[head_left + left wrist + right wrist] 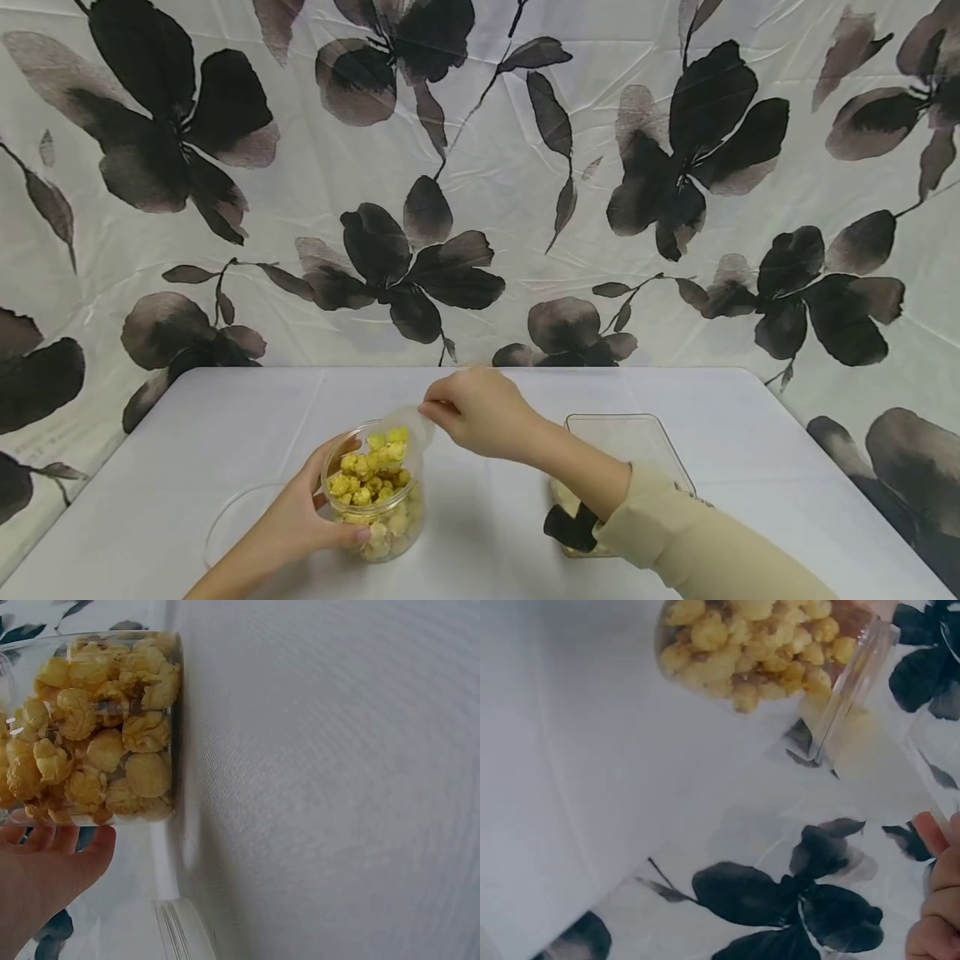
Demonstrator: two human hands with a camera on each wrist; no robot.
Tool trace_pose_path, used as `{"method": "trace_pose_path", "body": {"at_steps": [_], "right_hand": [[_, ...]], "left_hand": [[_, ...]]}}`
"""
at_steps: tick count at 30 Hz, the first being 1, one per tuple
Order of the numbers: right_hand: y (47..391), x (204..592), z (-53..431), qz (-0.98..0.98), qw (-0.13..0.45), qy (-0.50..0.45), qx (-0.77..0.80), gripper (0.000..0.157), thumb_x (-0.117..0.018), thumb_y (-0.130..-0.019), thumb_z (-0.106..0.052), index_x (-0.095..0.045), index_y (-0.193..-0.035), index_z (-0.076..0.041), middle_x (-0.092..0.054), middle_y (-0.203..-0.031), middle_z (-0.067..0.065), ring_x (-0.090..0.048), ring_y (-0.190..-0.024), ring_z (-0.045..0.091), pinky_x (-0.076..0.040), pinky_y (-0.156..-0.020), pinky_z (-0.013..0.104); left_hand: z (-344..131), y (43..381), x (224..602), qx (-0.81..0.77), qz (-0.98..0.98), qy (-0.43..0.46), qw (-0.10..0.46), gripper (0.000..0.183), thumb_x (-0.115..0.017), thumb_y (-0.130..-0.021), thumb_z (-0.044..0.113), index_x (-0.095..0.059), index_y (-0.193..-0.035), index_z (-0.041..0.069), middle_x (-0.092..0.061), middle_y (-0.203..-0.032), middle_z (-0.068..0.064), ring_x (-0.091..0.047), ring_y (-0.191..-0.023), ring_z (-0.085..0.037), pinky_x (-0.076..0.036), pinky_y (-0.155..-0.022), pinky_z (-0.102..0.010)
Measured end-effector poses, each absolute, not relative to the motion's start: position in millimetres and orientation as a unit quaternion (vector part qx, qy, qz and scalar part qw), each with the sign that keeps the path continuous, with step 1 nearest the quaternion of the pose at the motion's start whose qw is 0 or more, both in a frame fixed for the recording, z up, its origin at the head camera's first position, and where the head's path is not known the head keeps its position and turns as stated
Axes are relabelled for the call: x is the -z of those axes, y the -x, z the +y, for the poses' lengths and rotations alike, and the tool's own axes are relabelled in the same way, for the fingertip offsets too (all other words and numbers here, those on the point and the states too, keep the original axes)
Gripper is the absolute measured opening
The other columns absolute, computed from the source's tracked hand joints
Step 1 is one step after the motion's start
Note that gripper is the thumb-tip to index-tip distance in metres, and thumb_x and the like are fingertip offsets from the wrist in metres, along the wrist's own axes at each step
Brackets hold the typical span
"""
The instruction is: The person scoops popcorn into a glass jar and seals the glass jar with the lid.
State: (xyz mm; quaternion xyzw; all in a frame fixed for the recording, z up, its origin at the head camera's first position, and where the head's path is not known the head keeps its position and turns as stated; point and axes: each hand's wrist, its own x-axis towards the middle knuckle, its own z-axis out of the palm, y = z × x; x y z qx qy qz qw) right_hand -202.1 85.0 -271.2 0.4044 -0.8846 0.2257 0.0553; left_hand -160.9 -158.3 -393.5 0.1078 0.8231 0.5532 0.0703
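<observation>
A clear round jar (405, 517) of yellow popcorn (367, 479) stands on the table, its mouth uncovered. My left hand (300, 517) grips it from the left, thumb in front and fingers round the far side. The left wrist view shows the popcorn (94, 735) through the jar wall, with the fingers against it. At the jar's upper right, my right hand (480, 412) pinches a thin translucent pale piece (414, 423) that overlaps the rim. From the right wrist, this translucent piece (877, 765) spans between the rim and the fingertips.
A clear round lid (217, 521) lies left of the jar, partly behind the left forearm. Right of the jar stands a clear rectangular container (622, 429), partly hidden by the right arm. A black device (570, 529) shows at the right wrist. Floral cloth (480, 167) hangs behind the white table (487, 542).
</observation>
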Motion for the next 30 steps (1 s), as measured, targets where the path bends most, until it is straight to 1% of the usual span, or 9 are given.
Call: {"method": "trace_pose_path", "body": {"at_steps": [4,7,9,13,17,20,22,25,30], "right_hand": [[192.0,269.7,85.8,-0.865,0.159,-0.465,-0.101,0.013,-0.061,-0.091,-0.018,-0.068,-0.081,-0.015,-0.059,-0.063,-0.008,-0.047,-0.053,0.005,-0.034,-0.046,0.018],[188.6,267.2,89.3,-0.857,0.184,-0.475,-0.083,0.012,-0.062,-0.091,-0.019,-0.067,-0.081,-0.016,-0.061,-0.067,-0.01,-0.049,-0.054,0.004,-0.035,-0.045,0.017],[189.3,266.0,93.1,-0.858,0.18,-0.467,-0.113,0.011,-0.062,-0.091,-0.018,-0.068,-0.082,-0.015,-0.061,-0.066,-0.009,-0.047,-0.053,0.003,-0.035,-0.046,0.017],[195.4,262.8,105.5,-0.867,0.124,-0.42,-0.237,0.011,-0.061,-0.09,-0.013,-0.07,-0.085,-0.009,-0.053,-0.06,-0.008,-0.04,-0.05,0.002,-0.036,-0.051,0.018],[203.7,259.2,123.6,-0.859,0.001,-0.327,-0.393,0.016,-0.057,-0.093,-0.012,-0.07,-0.087,-0.003,-0.038,-0.055,-0.006,-0.033,-0.052,0.008,-0.031,-0.053,0.023],[207.8,256.4,138.9,-0.83,-0.079,-0.25,-0.492,0.02,-0.054,-0.095,-0.013,-0.068,-0.093,0.002,-0.033,-0.056,-0.003,-0.028,-0.053,0.011,-0.026,-0.051,0.024],[209.1,254.4,149.1,-0.807,-0.111,-0.214,-0.539,0.022,-0.053,-0.095,-0.013,-0.066,-0.097,0.005,-0.034,-0.057,-0.003,-0.027,-0.052,0.01,-0.024,-0.049,0.023],[210.2,251.8,163.5,-0.774,-0.138,-0.181,-0.591,0.021,-0.051,-0.096,-0.012,-0.065,-0.098,0.003,-0.03,-0.056,-0.003,-0.021,-0.047,0.009,-0.016,-0.044,0.022],[209.2,246.8,186.0,-0.731,-0.161,-0.165,-0.643,0.022,-0.049,-0.097,-0.011,-0.069,-0.088,-0.011,-0.031,-0.055,-0.004,-0.018,-0.046,0.008,-0.013,-0.045,0.023]], "left_hand": [[-159.6,162.1,393.8,-0.549,0.825,-0.117,0.064,0.101,-0.083,-0.067,0.016,-0.02,-0.146,0.011,-0.029,-0.147,-0.018,-0.021,-0.134,-0.043,-0.027,-0.093,-0.068],[-159.7,162.0,394.1,-0.55,0.825,-0.114,0.061,0.1,-0.084,-0.067,0.017,-0.021,-0.145,0.011,-0.03,-0.146,-0.017,-0.021,-0.134,-0.042,-0.026,-0.093,-0.069],[-159.6,161.8,394.2,-0.553,0.823,-0.114,0.059,0.1,-0.084,-0.066,0.017,-0.022,-0.144,0.011,-0.03,-0.146,-0.017,-0.02,-0.134,-0.043,-0.024,-0.094,-0.07],[-159.3,160.6,394.7,-0.553,0.823,-0.112,0.057,0.1,-0.085,-0.065,0.018,-0.023,-0.144,0.012,-0.031,-0.146,-0.016,-0.02,-0.134,-0.043,-0.024,-0.094,-0.07],[-159.1,159.9,394.0,-0.554,0.823,-0.113,0.058,0.099,-0.084,-0.066,0.018,-0.023,-0.144,0.012,-0.031,-0.146,-0.016,-0.019,-0.134,-0.042,-0.024,-0.094,-0.07],[-158.8,160.3,394.2,-0.556,0.822,-0.113,0.058,0.099,-0.084,-0.066,0.018,-0.023,-0.144,0.012,-0.031,-0.146,-0.016,-0.019,-0.135,-0.042,-0.024,-0.095,-0.07],[-158.8,160.6,395.5,-0.557,0.821,-0.114,0.058,0.1,-0.084,-0.066,0.017,-0.023,-0.144,0.012,-0.031,-0.146,-0.017,-0.019,-0.134,-0.042,-0.024,-0.095,-0.07],[-158.7,160.9,397.2,-0.558,0.82,-0.11,0.058,0.101,-0.084,-0.065,0.017,-0.023,-0.144,0.012,-0.031,-0.146,-0.018,-0.019,-0.135,-0.042,-0.023,-0.096,-0.069],[-159.2,162.4,397.5,-0.553,0.824,-0.118,0.051,0.102,-0.085,-0.065,0.016,-0.022,-0.145,0.011,-0.031,-0.146,-0.019,-0.021,-0.134,-0.043,-0.024,-0.095,-0.069]]}}
